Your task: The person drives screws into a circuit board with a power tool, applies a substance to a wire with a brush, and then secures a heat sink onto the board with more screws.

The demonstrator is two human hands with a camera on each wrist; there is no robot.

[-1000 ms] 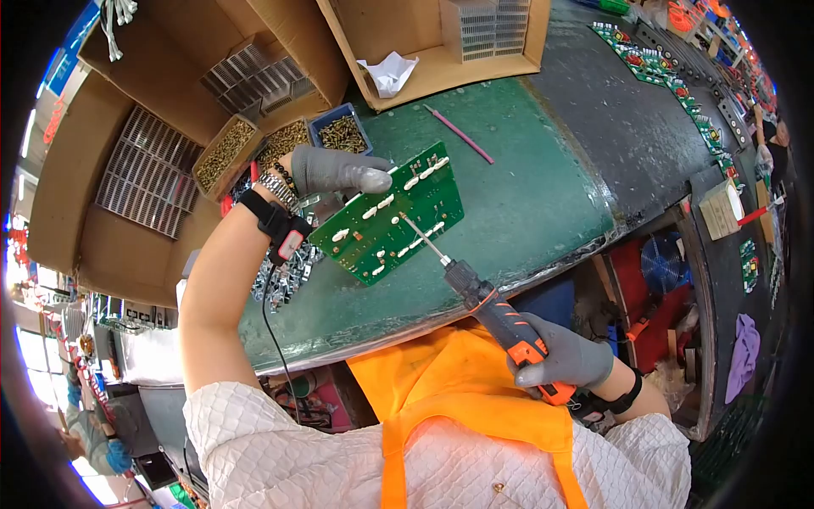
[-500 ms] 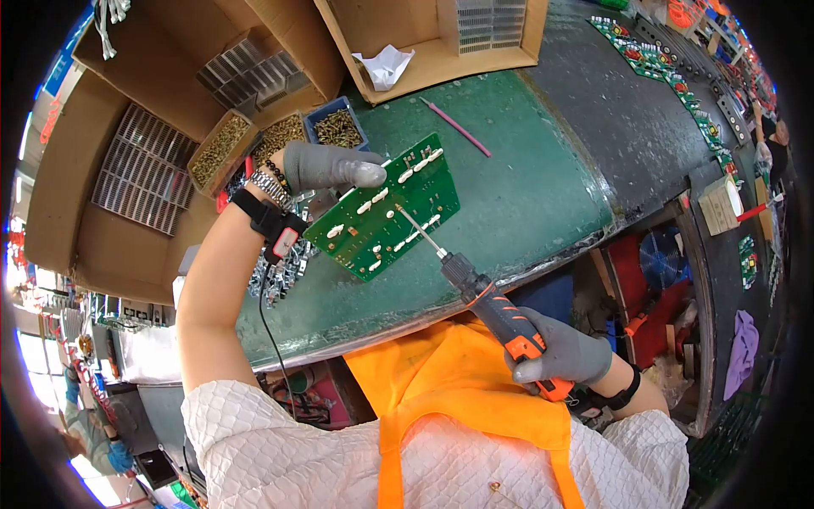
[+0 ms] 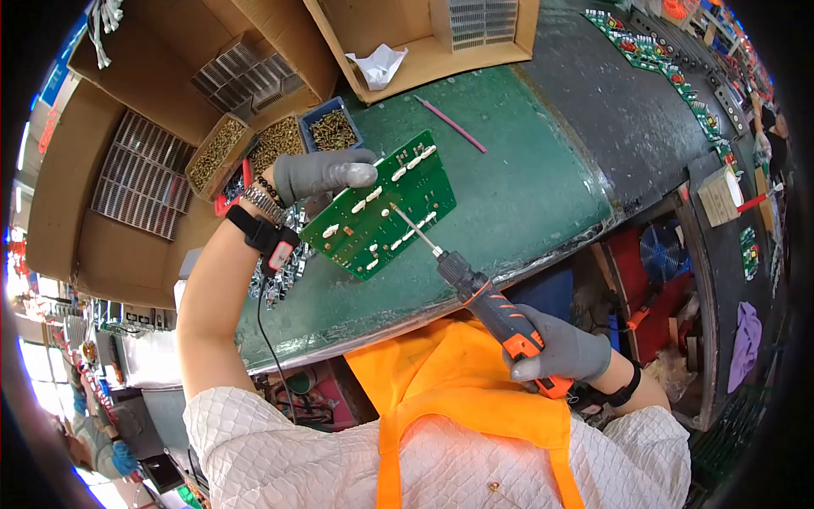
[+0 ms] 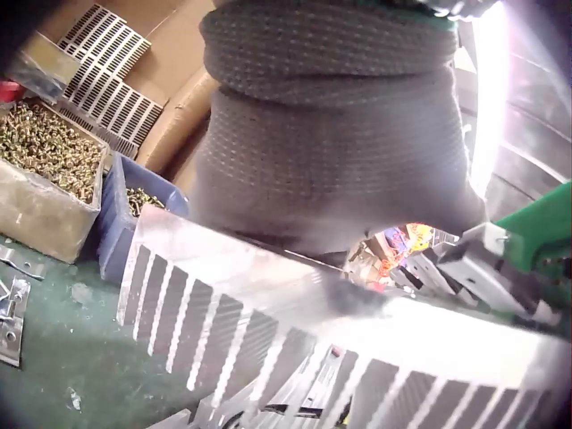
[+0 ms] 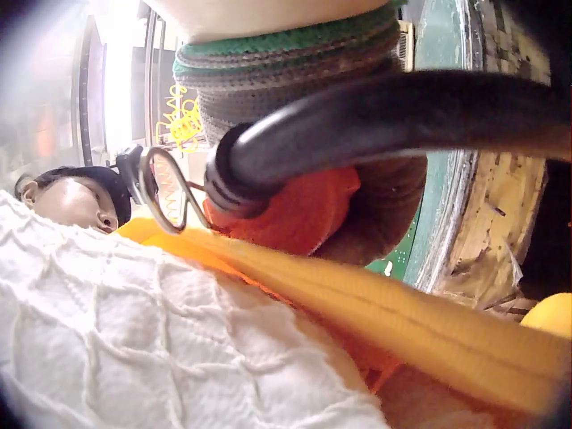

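In the head view the gloved left hand [image 3: 324, 174] grips the upper left edge of a green circuit board [image 3: 407, 199], which is held tilted above the bench. A slotted metal piece [image 4: 259, 313] shows beside this hand [image 4: 331, 134] in the left wrist view. The gloved right hand [image 3: 566, 346] is wrapped round a black and orange power screwdriver [image 3: 492, 307]. Its thin bit points at the board's face, the tip at or very near the middle; contact cannot be told. In the right wrist view the right hand [image 5: 384, 210] is partly behind a black cable.
Trays of brass screws [image 3: 275, 144] and a blue bin [image 3: 332, 110] stand beyond the left hand, by cardboard boxes [image 3: 424, 72]. Metal brackets [image 3: 284, 271] lie under the left forearm. A pink stick [image 3: 454, 125] lies on the green bench [image 3: 526, 195]; more boards [image 3: 678, 81] lie far right.
The board, both hands and the screwdriver appear slightly further left in the head view, as does the bench around them. Both grips look the same, and the bit stays by the board's middle.
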